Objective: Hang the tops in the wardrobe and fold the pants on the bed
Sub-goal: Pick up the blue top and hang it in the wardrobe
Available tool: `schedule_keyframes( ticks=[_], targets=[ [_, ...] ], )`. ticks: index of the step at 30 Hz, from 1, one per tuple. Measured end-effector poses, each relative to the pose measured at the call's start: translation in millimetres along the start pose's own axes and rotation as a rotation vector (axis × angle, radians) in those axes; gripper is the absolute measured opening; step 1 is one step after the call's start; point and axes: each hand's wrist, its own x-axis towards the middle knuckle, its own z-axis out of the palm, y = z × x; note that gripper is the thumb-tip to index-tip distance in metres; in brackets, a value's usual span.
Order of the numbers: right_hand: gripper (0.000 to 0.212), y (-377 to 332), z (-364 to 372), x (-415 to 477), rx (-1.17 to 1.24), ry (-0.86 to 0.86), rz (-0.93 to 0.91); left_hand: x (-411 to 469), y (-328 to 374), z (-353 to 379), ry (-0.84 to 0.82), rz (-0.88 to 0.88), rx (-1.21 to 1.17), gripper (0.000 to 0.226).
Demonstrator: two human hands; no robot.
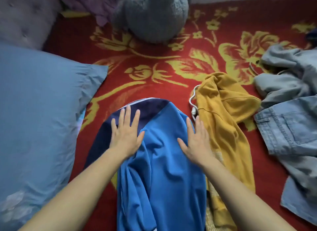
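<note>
Blue pants [159, 170] at lower centre lay under your left hand [125, 132] and right hand [195, 141], fingers flat and spread; folding seemed in hand, the next move probably a fold across.

No writing, label, brand or number can be read anywhere. The fabrics show only patterns and stripes.

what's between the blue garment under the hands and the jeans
A crumpled mustard hoodie lies between the blue garment and the jeans, on the red blanket, seen in the head view.
</note>
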Motion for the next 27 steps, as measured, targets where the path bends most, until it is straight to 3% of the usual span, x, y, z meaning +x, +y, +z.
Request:
schedule_keyframes(
  ticks=[4,6,9,11,13,16,19,22,25,27],
  targets=[
    [0.094,-3,49,66,0.123,0.056,0.13,55,-17,60,-0.16,-0.18,-0.154,0.098],
    [0.089,-7,67,77,0.183,0.029,0.182,48,-25,90,-0.302,-0.271,-0.228,0.093],
    [0.052,-19,109,39,-0.071,0.136,-0.206,-9,-29,128,-0.186,-0.151,-0.117,0.067],
    [0.045,-21,142,-20,-0.15,0.035,-0.437,-63,-33,149,-0.104,-0.073,-0.098,0.059],
    [0.049,-18,162,-86,-0.166,-0.112,-0.527,-120,-40,166,-0.089,-0.043,-0.091,0.061],
    [0.047,-16,175,-155,-0.131,-0.197,-0.51,-180,-49,174,-0.104,0.001,-0.089,0.063],
    [0.04,-24,169,-167,-0.045,-0.326,-0.395,-187,-50,177,-0.092,0.018,-0.091,0.063],
    [0.036,-37,157,-150,0.224,-0.375,-0.072,-166,-48,181,-0.071,-0.007,-0.11,0.06],
    [0.055,-49,149,-112,0.558,-0.196,0.307,-152,-45,184,-0.078,-0.041,-0.13,0.057],
    [0.07,-54,145,-82,0.648,-0.162,0.429,-153,-44,183,-0.088,-0.045,-0.109,0.054]
  ],
)
